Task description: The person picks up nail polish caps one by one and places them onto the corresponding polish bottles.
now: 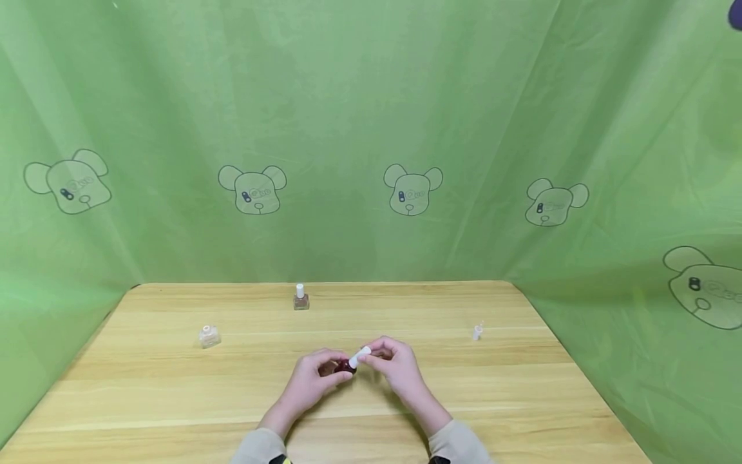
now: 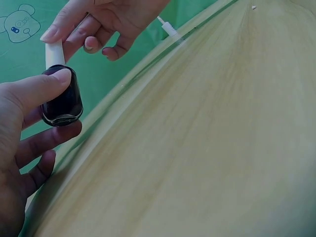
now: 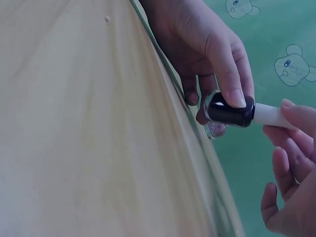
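Between both hands is a dark red nail polish bottle (image 1: 346,366) with a white cap (image 1: 361,356), tilted toward the right. My left hand (image 1: 310,379) pinches the glass body between thumb and fingers. The right hand (image 1: 399,368) pinches the cap with thumb and index finger, while its other fingers curl loosely beside it. In the left wrist view the glass (image 2: 64,101) looks almost black, and the cap meets its neck. The right wrist view shows the left thumb lying across the bottle (image 3: 229,111).
A clear bottle without a cap (image 1: 209,337) stands at the left of the wooden table (image 1: 174,399). Farther back is a pinkish-brown nail polish bottle (image 1: 301,301) with a white cap. At the right stands a loose white cap (image 1: 477,333), brush upward. A green curtain (image 1: 336,96) surrounds the table.
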Motion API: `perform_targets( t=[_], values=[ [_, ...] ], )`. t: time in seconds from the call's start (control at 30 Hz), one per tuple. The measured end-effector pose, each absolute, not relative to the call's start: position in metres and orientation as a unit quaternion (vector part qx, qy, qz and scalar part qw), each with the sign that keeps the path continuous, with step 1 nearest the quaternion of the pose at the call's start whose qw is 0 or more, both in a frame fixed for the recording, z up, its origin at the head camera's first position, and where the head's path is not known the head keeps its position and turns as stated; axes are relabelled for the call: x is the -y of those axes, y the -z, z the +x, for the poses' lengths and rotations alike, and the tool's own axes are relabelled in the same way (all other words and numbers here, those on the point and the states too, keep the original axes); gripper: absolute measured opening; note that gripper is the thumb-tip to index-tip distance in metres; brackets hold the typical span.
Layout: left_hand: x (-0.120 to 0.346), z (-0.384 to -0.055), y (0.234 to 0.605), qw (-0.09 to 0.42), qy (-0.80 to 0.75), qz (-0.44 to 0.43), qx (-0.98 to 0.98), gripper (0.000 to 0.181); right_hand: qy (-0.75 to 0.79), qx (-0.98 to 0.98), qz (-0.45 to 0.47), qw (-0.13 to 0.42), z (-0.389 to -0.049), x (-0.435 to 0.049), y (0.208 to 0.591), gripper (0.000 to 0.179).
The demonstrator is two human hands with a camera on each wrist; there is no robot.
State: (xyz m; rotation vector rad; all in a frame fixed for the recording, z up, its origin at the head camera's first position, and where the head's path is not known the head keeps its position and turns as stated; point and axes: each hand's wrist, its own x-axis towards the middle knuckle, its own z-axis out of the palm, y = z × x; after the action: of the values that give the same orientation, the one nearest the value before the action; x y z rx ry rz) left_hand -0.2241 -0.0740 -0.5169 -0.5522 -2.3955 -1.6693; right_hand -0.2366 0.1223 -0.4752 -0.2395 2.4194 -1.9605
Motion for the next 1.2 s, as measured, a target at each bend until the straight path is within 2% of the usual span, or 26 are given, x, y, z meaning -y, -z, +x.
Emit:
perform_targets(
  t=[0.17,0.37,0.5,0.7,0.8,1.03,1.2],
  values=[
    [0.074,-0.222,0.515,0.076,0.566,-0.188,0.799,0.024,0.645,-0.764,-0.034,-0.004,-0.235,-0.118,0.476,0.019],
    [0.073,-0.221,0.514,0.065,0.574,-0.175,0.797,0.025,0.661,-0.750,-0.017,0.004,-0.235,-0.116,0.478,0.021],
    [0.073,-0.220,0.513,0.064,0.569,-0.163,0.803,0.026,0.650,-0.758,-0.045,0.030,-0.235,-0.119,0.476,0.025],
    [0.074,-0.220,0.513,0.068,0.577,-0.160,0.798,0.029,0.641,-0.753,-0.123,0.078,-0.239,-0.126,0.476,0.045],
    [0.074,-0.222,0.515,0.069,0.584,-0.164,0.792,0.029,0.646,-0.742,-0.151,0.092,-0.241,-0.129,0.478,0.047],
    [0.073,-0.224,0.517,0.074,0.580,-0.172,0.793,0.028,0.652,-0.732,-0.177,0.093,-0.242,-0.130,0.479,0.039],
    [0.073,-0.224,0.517,0.071,0.578,-0.181,0.793,0.028,0.653,-0.737,-0.158,0.077,-0.241,-0.128,0.479,0.034]
  ],
)
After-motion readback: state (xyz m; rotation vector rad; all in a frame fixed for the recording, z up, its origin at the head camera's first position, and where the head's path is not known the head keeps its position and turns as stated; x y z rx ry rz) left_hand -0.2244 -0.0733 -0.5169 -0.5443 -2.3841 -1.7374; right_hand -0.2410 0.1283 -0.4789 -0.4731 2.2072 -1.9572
